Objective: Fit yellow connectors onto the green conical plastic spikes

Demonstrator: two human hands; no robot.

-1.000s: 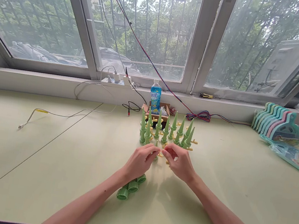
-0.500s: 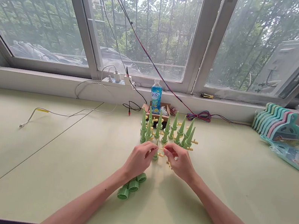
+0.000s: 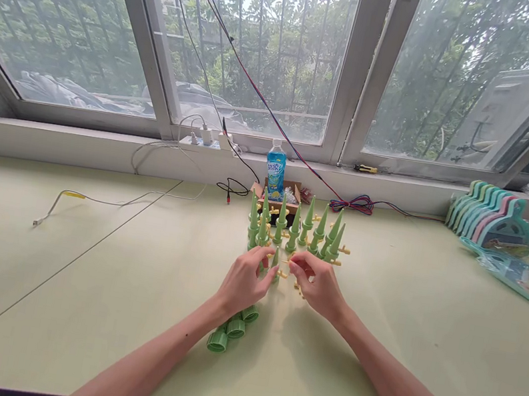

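My right hand pinches a small yellow plastic piece whose thin end points left. Across from it is my left hand, its thumb and forefinger apart and no object visibly gripped. Close by its thumb stands a green cone-shaped spike with a yellow side valve near its base. Behind both hands, several similar green spikes stand upright in a cluster, yellow valves sticking out. Some small yellow parts lie under my right hand, partly hidden. Green ribbed caps lie in a row beside my left wrist.
A blue-labelled bottle and an open cardboard box stand behind the spikes. Coiled cables run along the wall. At the right, several pastel paddle-shaped items stand beside a plastic-wrapped one. A grey cable crosses the table's left side.
My left thumb and forefinger have parted and moved slightly left, away from the yellow piece. My right hand stays in place, still pinching it.
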